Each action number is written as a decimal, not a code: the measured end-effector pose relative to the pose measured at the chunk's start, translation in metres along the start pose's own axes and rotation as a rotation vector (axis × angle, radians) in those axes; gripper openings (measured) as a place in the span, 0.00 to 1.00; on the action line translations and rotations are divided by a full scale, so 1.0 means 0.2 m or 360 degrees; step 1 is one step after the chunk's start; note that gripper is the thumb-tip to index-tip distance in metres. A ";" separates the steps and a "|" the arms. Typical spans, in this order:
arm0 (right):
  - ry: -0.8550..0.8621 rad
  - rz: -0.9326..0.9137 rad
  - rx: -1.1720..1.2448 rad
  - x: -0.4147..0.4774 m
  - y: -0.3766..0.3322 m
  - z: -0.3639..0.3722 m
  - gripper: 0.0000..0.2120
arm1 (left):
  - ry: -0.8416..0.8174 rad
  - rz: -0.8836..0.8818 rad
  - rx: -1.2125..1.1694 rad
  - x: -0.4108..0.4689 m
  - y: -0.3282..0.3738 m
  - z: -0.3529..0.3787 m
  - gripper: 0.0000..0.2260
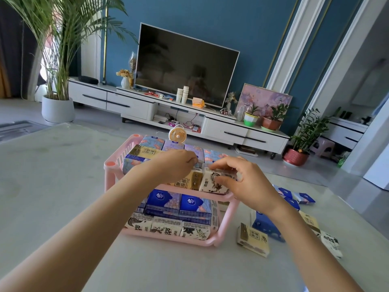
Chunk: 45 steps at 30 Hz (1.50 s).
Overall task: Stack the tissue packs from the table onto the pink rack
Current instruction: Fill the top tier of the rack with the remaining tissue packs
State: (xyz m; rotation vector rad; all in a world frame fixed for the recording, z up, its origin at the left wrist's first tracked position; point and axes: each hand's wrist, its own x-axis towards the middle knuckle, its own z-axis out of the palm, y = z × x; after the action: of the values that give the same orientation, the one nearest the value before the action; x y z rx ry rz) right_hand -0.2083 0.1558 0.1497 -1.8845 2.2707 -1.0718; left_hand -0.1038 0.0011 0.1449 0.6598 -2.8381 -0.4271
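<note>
A pink two-tier rack (110, 167) stands on the table, both shelves lined with tissue packs. On the front right of the top shelf sits a white pack with black ink drawing (212, 183), and my right hand (242, 184) curls its fingers and thumb round it. My left hand (174, 165) lies over the top shelf beside it, fingertips curled down onto the packs there; a gold pack (189, 182) shows just below it. Loose packs lie on the table at the right: a gold one (252, 240), a blue one (266, 225), several more behind my right forearm.
A small orange desk fan (177, 134) stands behind the rack at the table's far edge. The pale table (52, 175) stretches to the left. Beyond it are a white TV cabinet (130, 104), a television and potted plants.
</note>
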 end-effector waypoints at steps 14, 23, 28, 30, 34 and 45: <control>0.0302 0.0028 0.0420 -0.03 0.04 0.05 0.04 | -0.0015 -0.0002 -0.0006 -0.01 0.01 -0.01 0.15; 0.0225 -0.0093 -0.0201 -0.04 0.06 0.10 0.06 | -0.0023 -0.0032 -0.0013 -0.02 0.02 -0.02 0.15; 0.0492 -0.0307 -0.0490 -0.04 0.07 0.16 0.11 | -0.0015 0.0003 0.0008 -0.02 0.01 -0.01 0.16; 0.0577 -0.0384 -0.0618 -0.04 0.08 0.18 0.13 | -0.0023 0.0019 -0.0001 -0.03 0.01 -0.02 0.16; 0.0676 -0.0504 -0.0796 -0.07 0.10 0.21 0.12 | -0.0036 0.0010 0.0016 -0.03 0.01 -0.02 0.15; 0.0587 -0.0422 -0.0585 -0.13 0.11 0.23 0.20 | 0.0051 0.0020 -0.0097 -0.05 0.01 -0.03 0.15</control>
State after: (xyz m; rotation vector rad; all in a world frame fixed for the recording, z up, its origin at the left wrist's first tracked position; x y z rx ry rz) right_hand -0.2009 0.1569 0.0933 -2.3552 2.6212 -1.1830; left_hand -0.0952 0.0054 0.1493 0.6308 -2.7859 -0.4940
